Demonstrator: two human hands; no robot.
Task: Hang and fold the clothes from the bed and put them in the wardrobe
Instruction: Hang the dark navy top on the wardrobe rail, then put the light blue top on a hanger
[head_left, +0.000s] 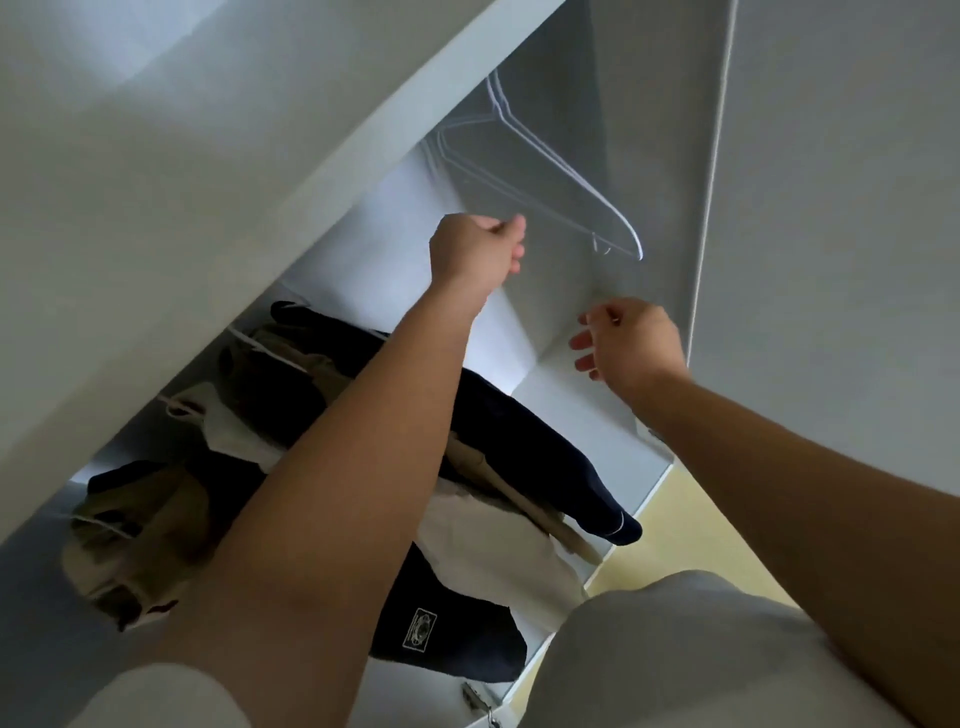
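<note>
Left grip (475, 254) raised inside wardrobe (363, 249), fingers curled at lower end of empty white hangers (571, 182); cannot tell whether it pinches one. Right grip (631, 340) lower, near wardrobe side panel, fingers loose and spread, holding nothing. Hung clothes (519, 441) (navy, khaki, cream) bunched under left forearm, well apart from both grips.

open room inside the wardrobe (395, 218) below the bare hangers (545, 171); hung clothes (519, 441) crowd the left side, the door (831, 208) bounds the right.
</note>
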